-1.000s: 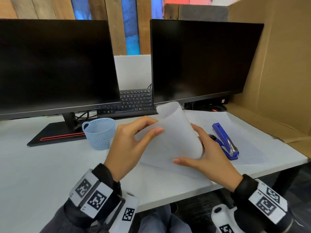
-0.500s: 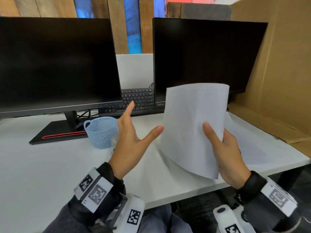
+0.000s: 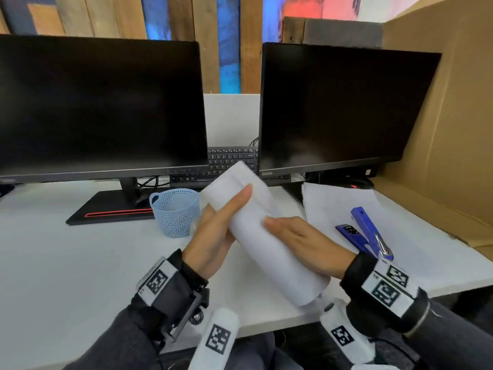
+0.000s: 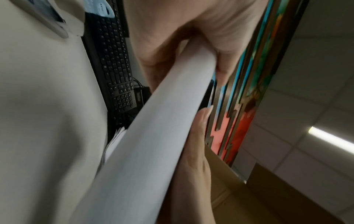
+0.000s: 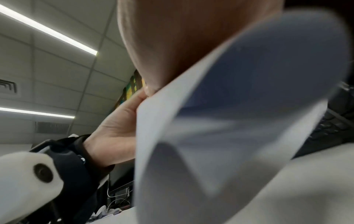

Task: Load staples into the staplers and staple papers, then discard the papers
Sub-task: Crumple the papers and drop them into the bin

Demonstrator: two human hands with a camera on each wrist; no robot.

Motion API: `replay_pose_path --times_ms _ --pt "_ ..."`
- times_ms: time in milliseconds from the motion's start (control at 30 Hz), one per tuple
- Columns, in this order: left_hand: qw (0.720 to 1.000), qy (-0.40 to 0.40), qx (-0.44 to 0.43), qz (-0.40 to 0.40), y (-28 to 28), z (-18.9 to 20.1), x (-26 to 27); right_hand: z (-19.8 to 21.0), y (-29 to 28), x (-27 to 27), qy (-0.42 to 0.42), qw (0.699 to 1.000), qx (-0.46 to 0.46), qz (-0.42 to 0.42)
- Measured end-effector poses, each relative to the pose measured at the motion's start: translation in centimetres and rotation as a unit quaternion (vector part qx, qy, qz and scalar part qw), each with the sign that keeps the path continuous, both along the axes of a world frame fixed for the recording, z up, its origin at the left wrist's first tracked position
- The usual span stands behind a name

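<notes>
A white sheet of paper [image 3: 266,249], rolled into a loose tube, slants over the desk's front edge between both hands. My left hand [image 3: 221,228] grips its far end from the left, one finger lying along it; in the left wrist view the thumb curls round the paper [image 4: 153,136]. My right hand [image 3: 306,241] holds the middle of the roll from the right, thumb on top, its other fingers hidden behind the paper [image 5: 229,121]. A blue stapler [image 3: 365,233] lies hinged open on a stack of papers [image 3: 333,201] at the right, apart from both hands.
A light blue mesh basket [image 3: 174,212] stands just left of my left hand. Two dark monitors [image 3: 101,108] fill the back, with a black keyboard [image 3: 229,158] between them. A cardboard wall [image 3: 453,129] closes the right side. The white desk [image 3: 66,263] stretches left.
The sheet, held up flat by my right hand half a second ago, is now rolled into a tube. My left hand, then open and off the paper, has taken hold of it.
</notes>
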State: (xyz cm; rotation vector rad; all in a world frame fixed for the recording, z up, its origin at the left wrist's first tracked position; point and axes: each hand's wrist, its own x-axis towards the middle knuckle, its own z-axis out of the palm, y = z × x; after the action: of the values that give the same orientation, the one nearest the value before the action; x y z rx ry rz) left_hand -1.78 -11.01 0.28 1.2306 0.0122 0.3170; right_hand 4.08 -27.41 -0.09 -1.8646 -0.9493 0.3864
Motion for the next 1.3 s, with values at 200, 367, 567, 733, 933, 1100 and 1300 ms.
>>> replay_pose_path --times_ms 200,367,567,733,933,1100,1300 --pt "0.996 -0.017 -0.062 0.066 1.9 0.5 -0.2 -0.1 2.6 -0.2 -0.130 0.989 -0.049 -0.042" --pt "0.987 -0.080 -0.082 0.115 2.7 1.5 -0.7 0.1 2.9 -2.0 -0.364 0.907 -0.111 -0.179" --pt "0.985 -0.112 -0.113 0.070 2.7 2.5 -1.4 -0.6 4.0 -2.2 -0.308 0.945 -0.002 -0.113" --pt "0.987 -0.101 -0.114 -0.043 2.5 1.9 -1.7 1.2 4.4 -2.2 -0.104 0.989 0.107 0.003" --pt "0.973 -0.118 -0.174 -0.093 2.6 1.2 -1.3 1.5 4.6 -1.4 -0.011 0.991 0.130 0.026" --pt "0.973 -0.109 -0.189 -0.079 2.6 1.2 -1.4 1.1 4.9 -1.4 -0.016 0.989 0.140 0.036" --pt "0.978 -0.112 -0.167 -0.059 2.1 1.7 -2.1 1.4 5.1 -2.0 -0.009 0.992 0.099 0.074"
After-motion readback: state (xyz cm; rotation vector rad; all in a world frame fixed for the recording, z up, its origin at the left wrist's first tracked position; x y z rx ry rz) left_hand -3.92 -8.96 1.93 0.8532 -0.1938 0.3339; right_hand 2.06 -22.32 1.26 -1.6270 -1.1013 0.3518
